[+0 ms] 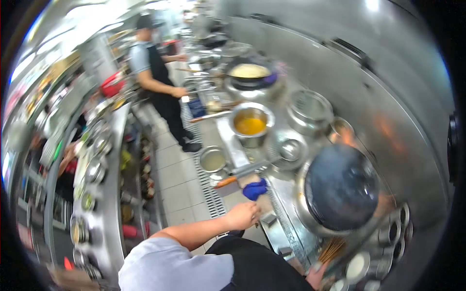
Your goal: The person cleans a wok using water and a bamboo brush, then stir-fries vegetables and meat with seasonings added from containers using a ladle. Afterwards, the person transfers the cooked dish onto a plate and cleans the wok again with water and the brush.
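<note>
My left hand (243, 216) is in front of the stove's edge, fingers curled in. Whether anything is inside them is hidden. A blue cloth (255, 189) lies just beyond it on the stove edge. Low in the view, my right hand (316, 275) is closed round a bamboo wok brush (332, 250), whose thin bristles fan out toward the wok. The dark wok (342, 186) sits on its burner above the brush, steam rising from it and orange flame showing around its rim.
A pot of orange liquid (250, 126), a lidded pot (309, 112) and a ladle (290, 150) are on the stove. Metal containers (388, 232) stand at lower right. Another person (158, 77) works farther along. A counter (109, 194) with bowls runs along the left.
</note>
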### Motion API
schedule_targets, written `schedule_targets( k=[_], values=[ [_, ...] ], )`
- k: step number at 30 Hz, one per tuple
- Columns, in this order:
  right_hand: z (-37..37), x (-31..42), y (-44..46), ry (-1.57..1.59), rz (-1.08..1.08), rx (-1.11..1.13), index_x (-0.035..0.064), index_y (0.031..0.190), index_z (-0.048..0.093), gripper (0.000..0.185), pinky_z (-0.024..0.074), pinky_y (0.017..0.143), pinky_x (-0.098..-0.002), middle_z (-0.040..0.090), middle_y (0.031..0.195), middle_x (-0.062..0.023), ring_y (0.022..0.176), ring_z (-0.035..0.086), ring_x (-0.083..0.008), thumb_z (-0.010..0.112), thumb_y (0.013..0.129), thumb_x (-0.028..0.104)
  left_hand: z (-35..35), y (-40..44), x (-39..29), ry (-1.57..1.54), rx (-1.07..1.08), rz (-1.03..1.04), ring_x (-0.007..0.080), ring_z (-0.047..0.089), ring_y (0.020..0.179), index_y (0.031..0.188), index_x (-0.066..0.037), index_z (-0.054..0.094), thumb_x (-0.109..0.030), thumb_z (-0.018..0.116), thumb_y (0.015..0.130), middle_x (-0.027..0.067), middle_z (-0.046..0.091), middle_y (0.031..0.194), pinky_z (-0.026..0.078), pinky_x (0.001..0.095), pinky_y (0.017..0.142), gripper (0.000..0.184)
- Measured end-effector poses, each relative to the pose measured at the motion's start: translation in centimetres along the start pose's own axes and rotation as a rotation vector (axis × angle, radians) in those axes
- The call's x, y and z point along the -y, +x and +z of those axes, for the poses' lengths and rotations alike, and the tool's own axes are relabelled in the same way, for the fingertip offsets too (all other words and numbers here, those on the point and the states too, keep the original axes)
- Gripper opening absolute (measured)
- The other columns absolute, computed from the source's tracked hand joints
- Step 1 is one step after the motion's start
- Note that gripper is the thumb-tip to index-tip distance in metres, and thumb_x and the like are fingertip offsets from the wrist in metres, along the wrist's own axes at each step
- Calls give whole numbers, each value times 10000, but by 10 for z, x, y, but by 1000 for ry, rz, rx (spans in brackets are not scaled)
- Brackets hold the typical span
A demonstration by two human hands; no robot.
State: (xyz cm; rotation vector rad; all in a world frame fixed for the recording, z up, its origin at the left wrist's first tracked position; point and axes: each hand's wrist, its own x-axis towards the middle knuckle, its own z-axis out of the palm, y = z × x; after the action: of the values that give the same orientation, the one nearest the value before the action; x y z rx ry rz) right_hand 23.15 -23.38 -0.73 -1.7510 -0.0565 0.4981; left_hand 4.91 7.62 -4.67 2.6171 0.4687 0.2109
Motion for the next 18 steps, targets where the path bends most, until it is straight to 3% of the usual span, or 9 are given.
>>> schedule_targets(
  k=[2,3,6,8,18],
  values=[
    [13,5,-1,-71,-1,186,265,1504,104,739,400,538,-289,531,1089,-103,669,522,-184,519,904,146,-5,-44,12,52,73,-125,337,615,905,1012,-25,608,-255,597,846,165,607,952,495,455,805,284],
    [18,7,0,-110,-7,263,263,1504,102,741,396,560,-292,524,1104,-106,692,520,-189,522,903,155,-11,-63,8,126,264,-207,344,624,906,1012,-30,615,-267,585,849,166,623,953,501,456,803,289],
    [22,10,5,-232,-30,473,257,1505,96,749,384,625,-301,504,1148,-112,760,515,-207,530,900,183,-19,-102,1,173,485,-421,354,634,923,1016,-38,622,-282,572,850,171,647,967,508,461,800,299],
    [29,21,10,-318,-61,606,253,1506,92,755,376,669,-307,490,1177,-117,805,512,-219,536,898,201,-22,-131,-5,142,503,-562,357,636,938,1020,-42,622,-285,570,848,175,655,979,509,464,800,302],
    [107,5,16,-670,-203,951,233,1509,71,795,337,889,-337,422,1323,-138,1030,494,-278,565,889,292,-49,-237,20,3,348,-775,354,625,991,1102,-32,612,-222,556,825,195,647,1063,499,458,835,341]
  ],
)
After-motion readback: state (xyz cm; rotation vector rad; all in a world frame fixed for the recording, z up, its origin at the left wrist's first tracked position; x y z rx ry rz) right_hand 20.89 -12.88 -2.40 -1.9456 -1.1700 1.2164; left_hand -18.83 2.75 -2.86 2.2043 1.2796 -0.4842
